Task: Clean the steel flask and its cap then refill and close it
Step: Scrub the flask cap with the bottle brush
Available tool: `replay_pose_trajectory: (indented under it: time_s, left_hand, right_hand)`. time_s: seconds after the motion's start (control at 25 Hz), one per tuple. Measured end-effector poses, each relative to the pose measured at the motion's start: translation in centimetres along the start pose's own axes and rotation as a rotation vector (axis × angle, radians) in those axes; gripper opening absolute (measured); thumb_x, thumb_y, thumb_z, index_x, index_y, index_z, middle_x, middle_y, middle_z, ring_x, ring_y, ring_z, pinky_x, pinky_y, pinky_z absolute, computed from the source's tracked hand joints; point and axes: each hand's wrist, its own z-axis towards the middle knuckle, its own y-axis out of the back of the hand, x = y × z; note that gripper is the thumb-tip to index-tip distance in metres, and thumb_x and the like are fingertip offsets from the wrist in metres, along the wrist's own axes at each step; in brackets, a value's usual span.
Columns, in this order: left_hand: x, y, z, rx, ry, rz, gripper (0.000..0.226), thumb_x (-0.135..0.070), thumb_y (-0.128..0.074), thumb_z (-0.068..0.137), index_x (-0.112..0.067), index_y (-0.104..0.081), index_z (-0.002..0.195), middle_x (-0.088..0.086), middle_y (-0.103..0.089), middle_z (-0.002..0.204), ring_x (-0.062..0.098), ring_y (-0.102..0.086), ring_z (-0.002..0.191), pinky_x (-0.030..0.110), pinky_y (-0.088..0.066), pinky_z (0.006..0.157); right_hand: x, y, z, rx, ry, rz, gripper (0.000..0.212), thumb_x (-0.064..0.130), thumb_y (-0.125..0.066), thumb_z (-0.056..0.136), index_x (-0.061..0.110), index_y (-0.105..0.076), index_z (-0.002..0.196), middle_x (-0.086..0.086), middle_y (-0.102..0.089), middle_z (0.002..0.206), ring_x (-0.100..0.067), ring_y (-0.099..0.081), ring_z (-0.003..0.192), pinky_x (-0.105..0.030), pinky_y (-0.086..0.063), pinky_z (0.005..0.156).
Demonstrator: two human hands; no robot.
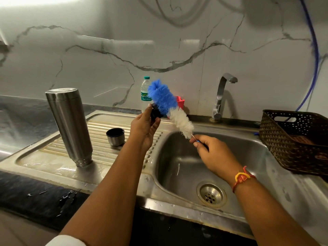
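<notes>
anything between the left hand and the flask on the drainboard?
Yes, partly. The small steel cup stands on the drainboard between the left hand and the inverted steel flask. The hand already holds a black cap piece, being brushed by the bottle brush in the right hand.

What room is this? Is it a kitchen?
Most likely a kitchen. There is a steel sink with a ribbed draining board, a tap on a marble-look wall, and a flask standing upside down to drain.
</notes>
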Motion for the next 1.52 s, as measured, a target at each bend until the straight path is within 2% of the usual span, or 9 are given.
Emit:
replay_pose_trajectory:
  time_s: [0.36,0.52,0.68,0.76,0.88,1.08,1.24,1.36,1.52]
  left_hand:
    - [0.0,-0.2,-0.2,0.027,0.003,-0.052,0.034,-0.03,-0.071,0.094,-0.003,-0.061,0.112,0.02,-0.072,0.103,0.016,-0.072,0.068,0.021,-0.06,0.063]
    - [-0.8,0.2,0.5,-0.017,0.003,-0.274,0.03,-0.027,-0.068,0.096,-0.004,-0.059,0.112,0.022,-0.068,0.112,0.02,-0.073,0.079,0.022,-0.06,0.063]
    - [-0.8,0.0,0.6,0.084,0.041,-0.328,0.031,-0.025,-0.061,0.101,-0.002,-0.06,0.121,0.024,-0.068,0.113,0.025,-0.072,0.092,0.026,-0.061,0.066]
    - [-0.7,-0.3,0.0,0.14,0.057,-0.277,0.028,-0.024,-0.059,0.102,-0.002,-0.062,0.119,0.02,-0.074,0.1,0.021,-0.074,0.081,0.025,-0.06,0.065]
    - [-0.7,-0.4,-0.2,0.159,0.073,-0.184,0.03,-0.03,-0.057,0.102,-0.005,-0.061,0.119,0.012,-0.074,0.081,0.014,-0.065,0.065,0.02,-0.055,0.059]
    - [-0.9,0.1,0.4,0.196,0.182,-0.052,0.037,-0.043,-0.04,0.103,-0.01,-0.056,0.101,0.002,-0.05,0.067,0.007,-0.042,0.049,0.013,-0.032,0.041]
    - [-0.9,0.6,1.0,0.162,0.189,-0.027,0.034,-0.042,-0.041,0.101,-0.011,-0.055,0.096,0.0,-0.047,0.062,0.006,-0.038,0.045,0.013,-0.027,0.036]
    - [0.0,0.3,0.5,0.179,0.188,0.059,0.033,-0.04,-0.042,0.102,-0.011,-0.056,0.104,-0.001,-0.05,0.062,0.006,-0.038,0.047,0.014,-0.028,0.037]
    - [0.0,0.2,0.8,0.144,0.154,0.03,0.032,-0.039,-0.042,0.103,-0.011,-0.057,0.108,-0.001,-0.056,0.06,0.006,-0.038,0.046,0.015,-0.029,0.036]
  right_hand:
    - [0.2,0.2,0.0,0.018,-0.025,-0.038,0.027,0.025,-0.049,0.102,0.028,-0.064,0.124,0.013,-0.059,0.088,0.001,-0.048,0.069,-0.012,-0.033,0.057]
    - [-0.2,0.5,-0.2,0.025,-0.065,-0.052,0.027,0.025,-0.049,0.102,0.028,-0.065,0.124,0.006,-0.067,0.1,-0.008,-0.057,0.085,-0.02,-0.04,0.069]
    - [0.3,0.7,-0.3,0.049,-0.182,0.271,0.023,0.022,-0.049,0.102,0.023,-0.069,0.114,0.005,-0.054,0.07,0.002,-0.047,0.047,-0.012,-0.034,0.045]
    - [0.5,1.0,-0.5,0.102,-0.195,0.346,0.022,0.021,-0.048,0.102,0.023,-0.069,0.109,0.002,-0.049,0.066,0.001,-0.04,0.036,-0.011,-0.028,0.037]
    - [0.8,1.3,-0.8,0.152,-0.152,0.357,0.022,0.023,-0.048,0.102,0.026,-0.069,0.106,0.002,-0.047,0.063,0.0,-0.035,0.038,-0.014,-0.029,0.038]
    - [1.1,0.9,-0.9,0.133,-0.077,0.341,0.021,0.022,-0.05,0.102,0.026,-0.07,0.107,0.014,-0.047,0.05,0.001,-0.038,0.043,-0.012,-0.033,0.045]
    - [1.0,0.8,-0.9,0.123,-0.058,0.275,0.02,0.024,-0.051,0.101,0.03,-0.07,0.105,0.009,-0.048,0.058,-0.011,-0.042,0.059,-0.024,-0.038,0.056]
    - [1.0,0.6,-0.9,0.126,-0.053,0.268,0.021,0.023,-0.05,0.101,0.028,-0.07,0.107,0.009,-0.048,0.058,-0.016,-0.04,0.06,-0.024,-0.035,0.053]
    - [1.3,0.5,-1.0,0.153,-0.043,0.275,0.021,0.022,-0.049,0.102,0.028,-0.068,0.107,-0.002,-0.046,0.064,-0.009,-0.039,0.052,-0.017,-0.033,0.047]
